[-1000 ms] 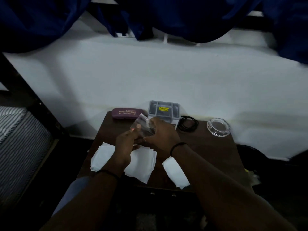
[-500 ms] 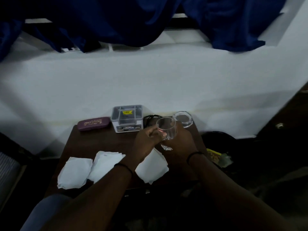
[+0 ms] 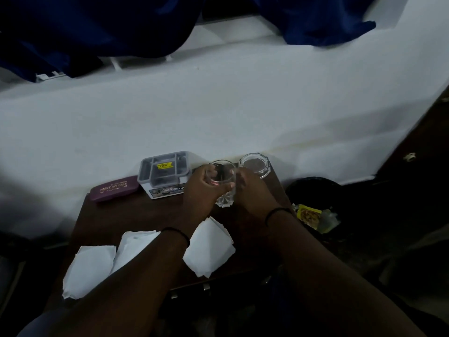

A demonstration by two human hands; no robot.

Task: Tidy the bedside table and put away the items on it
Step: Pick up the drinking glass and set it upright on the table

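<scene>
A clear drinking glass (image 3: 224,188) is held upright just above the dark wooden bedside table (image 3: 136,215), near its back right part. My left hand (image 3: 201,190) wraps its left side and my right hand (image 3: 252,190) grips its right side. A glass ashtray (image 3: 255,165) sits right behind the hands at the back right corner. A grey plastic organiser box (image 3: 164,175) and a maroon spectacle case (image 3: 114,188) stand along the back edge. Three white tissues lie at the front: one at the left (image 3: 88,269), one in the middle (image 3: 136,244), one on the right (image 3: 209,246).
A black bin (image 3: 313,190) with a yellow wrapper (image 3: 308,214) at its rim stands on the floor right of the table. A white wall (image 3: 218,113) rises behind, with blue curtains (image 3: 97,27) above. A black cord behind the glass is mostly hidden.
Both hands have carried the glass from the table's middle toward the back right, next to the ashtray, and turned it upright. The view has swung right, bringing the bin into sight.
</scene>
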